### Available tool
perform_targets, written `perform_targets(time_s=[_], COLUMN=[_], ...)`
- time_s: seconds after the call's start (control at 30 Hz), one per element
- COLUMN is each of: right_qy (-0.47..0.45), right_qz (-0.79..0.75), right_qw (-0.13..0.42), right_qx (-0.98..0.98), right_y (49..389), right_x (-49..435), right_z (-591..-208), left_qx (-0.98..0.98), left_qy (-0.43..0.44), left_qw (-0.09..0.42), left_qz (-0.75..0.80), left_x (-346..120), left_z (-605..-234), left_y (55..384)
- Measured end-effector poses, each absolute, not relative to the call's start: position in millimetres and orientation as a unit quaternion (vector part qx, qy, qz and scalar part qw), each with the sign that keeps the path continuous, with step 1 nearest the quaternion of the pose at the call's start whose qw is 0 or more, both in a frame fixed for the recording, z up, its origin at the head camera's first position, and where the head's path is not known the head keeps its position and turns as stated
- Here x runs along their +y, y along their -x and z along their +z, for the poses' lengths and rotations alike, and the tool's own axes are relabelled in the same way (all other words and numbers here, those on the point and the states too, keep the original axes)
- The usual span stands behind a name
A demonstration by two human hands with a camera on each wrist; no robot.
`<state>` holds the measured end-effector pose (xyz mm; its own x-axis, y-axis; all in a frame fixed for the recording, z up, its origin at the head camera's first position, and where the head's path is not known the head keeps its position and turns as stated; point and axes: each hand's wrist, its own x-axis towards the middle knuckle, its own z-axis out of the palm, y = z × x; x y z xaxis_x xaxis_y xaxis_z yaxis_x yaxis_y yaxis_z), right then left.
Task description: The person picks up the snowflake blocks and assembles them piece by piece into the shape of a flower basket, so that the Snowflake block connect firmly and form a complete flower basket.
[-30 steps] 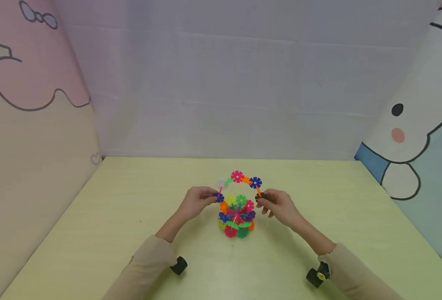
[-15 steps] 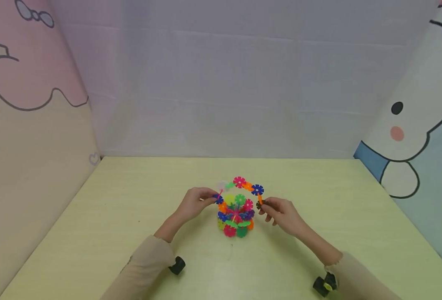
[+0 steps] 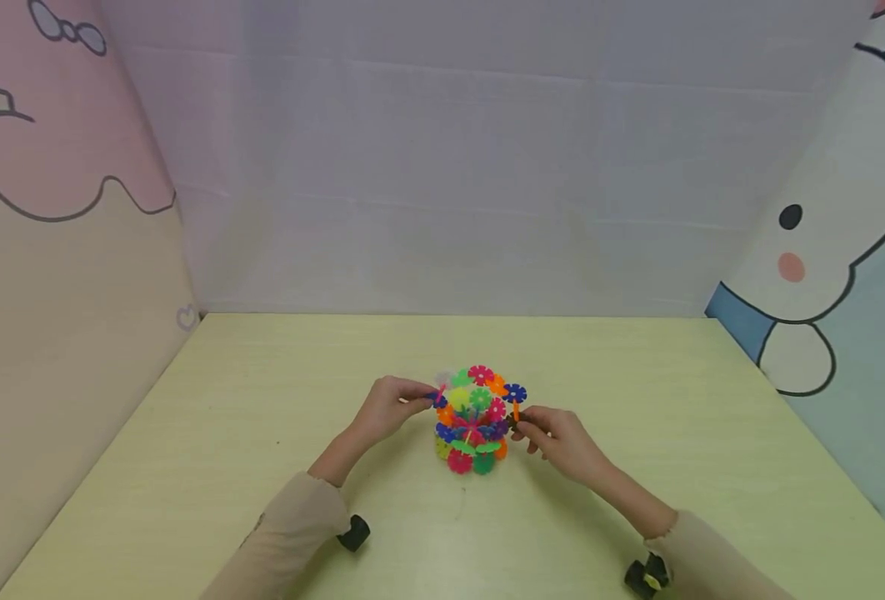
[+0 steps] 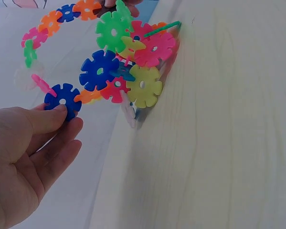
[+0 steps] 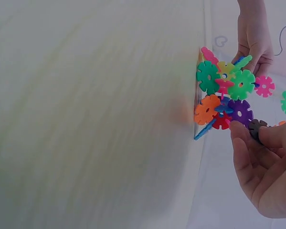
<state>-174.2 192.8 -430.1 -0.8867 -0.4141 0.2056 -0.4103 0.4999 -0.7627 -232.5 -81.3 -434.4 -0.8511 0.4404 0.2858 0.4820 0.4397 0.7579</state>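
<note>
A cluster of colourful notched snowflake discs (image 3: 472,431) stands on the table in front of me. An arched chain of the same discs, with a pink disc (image 3: 480,375) near its top, curves over the cluster's far side. My left hand (image 3: 385,414) pinches the blue disc (image 4: 60,91) at the chain's left end between thumb and fingers; an orange disc (image 4: 89,97) meets it on the cluster side. With thumb and fingertips, my right hand (image 3: 565,444) pinches the dark disc (image 5: 255,129) at the chain's right end, close beside a purple disc (image 5: 240,114) of the cluster.
The pale yellow-green wooden table (image 3: 262,367) extends around the cluster, with a white cloth backdrop (image 3: 442,167) behind it. Cartoon-printed panels stand at left and right. Black wrist cameras (image 3: 354,533) sit below both sleeves.
My right hand has moved down and then in toward the cluster with the dark disc. The arch has sunk lower and closer over the cluster. My left hand has barely moved.
</note>
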Motion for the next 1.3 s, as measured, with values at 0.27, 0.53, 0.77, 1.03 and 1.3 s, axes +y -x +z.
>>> perform_targets(time_s=[0.27, 0.53, 0.77, 1.03, 1.3], right_qy=[0.220, 0.201, 0.213, 0.216, 0.204], right_qz=[-0.472, -0.480, -0.434, -0.404, -0.390], right_qw=[0.001, -0.004, -0.001, -0.009, -0.004], right_qx=[0.854, 0.854, 0.875, 0.889, 0.898], right_y=[176, 176, 178, 192, 211], right_x=[190, 186, 187, 189, 193], right_z=[-434, -437, -434, -430, -426], left_qx=[-0.856, -0.851, -0.855, -0.854, -0.848], left_qy=[0.262, 0.267, 0.271, 0.268, 0.268], left_qw=[0.025, 0.026, 0.028, 0.001, -0.026], left_qz=[-0.445, -0.452, -0.441, -0.446, -0.457], left_x=[-82, -79, -79, -81, -77], left_z=[-437, -437, -433, -432, -433], left_y=[233, 230, 229, 226, 224])
